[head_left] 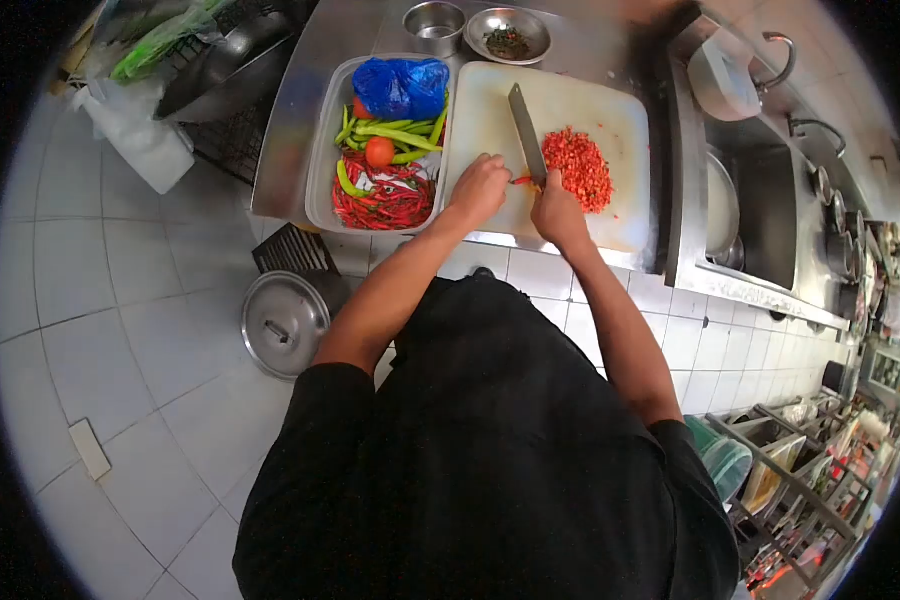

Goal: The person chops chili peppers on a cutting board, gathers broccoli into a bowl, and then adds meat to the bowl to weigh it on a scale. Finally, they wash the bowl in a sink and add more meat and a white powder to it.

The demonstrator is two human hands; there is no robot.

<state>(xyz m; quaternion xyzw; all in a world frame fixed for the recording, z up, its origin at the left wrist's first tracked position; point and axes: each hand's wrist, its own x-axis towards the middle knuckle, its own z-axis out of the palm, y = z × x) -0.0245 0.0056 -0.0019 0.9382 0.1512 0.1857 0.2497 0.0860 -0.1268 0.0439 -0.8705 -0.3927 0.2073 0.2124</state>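
red chilli (522,181) lies on the cutting board (485,110), beside the knife (526,130). left hand (482,188) is curled at the chilli's end, grip not determinable. right hand (558,213) is closed around the knife.

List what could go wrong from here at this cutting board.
The left hand is close to the knife in the right hand, so a slip might cut it. The chopped red chillies lie right beside the knife, so a careless sweep could scatter them. The plastic tub sits at the front edge of the counter; a bump might tip it.
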